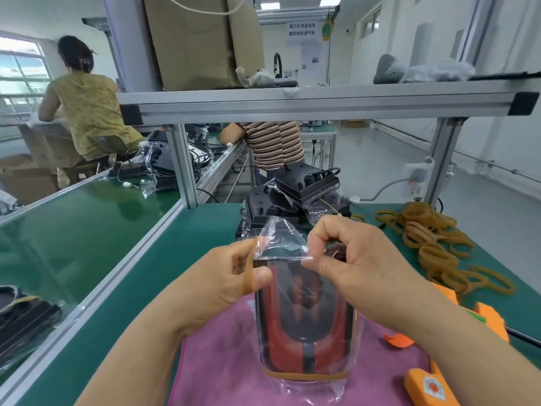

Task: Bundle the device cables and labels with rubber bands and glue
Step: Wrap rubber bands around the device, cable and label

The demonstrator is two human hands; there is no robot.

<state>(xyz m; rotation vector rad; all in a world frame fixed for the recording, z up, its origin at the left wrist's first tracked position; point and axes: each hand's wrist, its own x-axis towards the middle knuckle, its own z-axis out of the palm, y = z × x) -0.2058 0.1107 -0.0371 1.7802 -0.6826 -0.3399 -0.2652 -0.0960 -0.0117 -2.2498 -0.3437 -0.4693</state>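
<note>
Fingers of both the left hand (225,276) and right hand (348,256) pinch the clear bag (281,241) at frame centre, a rubber band (248,271) looped over the left thumb.

Bare green mat (181,259) left; loose rubber bands (433,244) right, stacked devices (292,197) behind.

**Glossy bag, fuzzy cloth**

Between our left hand (222,285) and right hand (360,259): crinkly, glossy clear plastic bag (281,235) over a shiny red-black device (304,341). Under them, fuzzy pink cloth (222,370) on smooth green mat (175,259). Rightward, matt tan rubber bands (433,238).
</note>
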